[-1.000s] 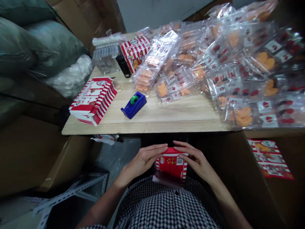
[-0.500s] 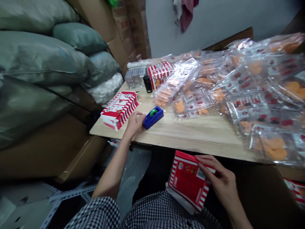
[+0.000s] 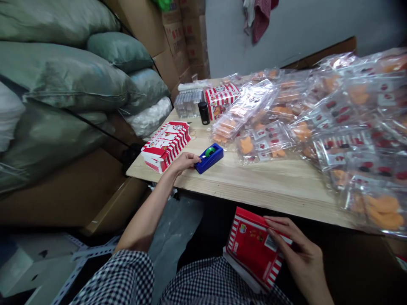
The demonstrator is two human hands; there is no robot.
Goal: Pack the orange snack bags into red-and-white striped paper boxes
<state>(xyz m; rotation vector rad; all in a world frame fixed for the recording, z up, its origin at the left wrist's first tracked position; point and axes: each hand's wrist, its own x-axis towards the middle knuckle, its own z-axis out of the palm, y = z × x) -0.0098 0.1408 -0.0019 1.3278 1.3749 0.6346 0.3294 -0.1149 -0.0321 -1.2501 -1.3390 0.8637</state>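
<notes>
My left hand is at the front end of a blue tape dispenser on the table. Its thumb and fingers are pinched on the end of a clear tape strip, which runs to the green-centred roll. Over my lap, my right hand grips a red and white striped paper box by its upper right edge, thumb across the printed face. The box is tilted, with its white flaps toward my shirt.
A stack of striped flat boxes lies left on the wooden table. Behind stand a black bottle, a striped box and clear plastic cases. Many clear bags with orange pieces cover the right. Large sacks rise at left.
My left hand has moved slightly and its fingers have closed at the dispenser's front, on the tape end. The right hand still holds the box. The view has shifted a little.
</notes>
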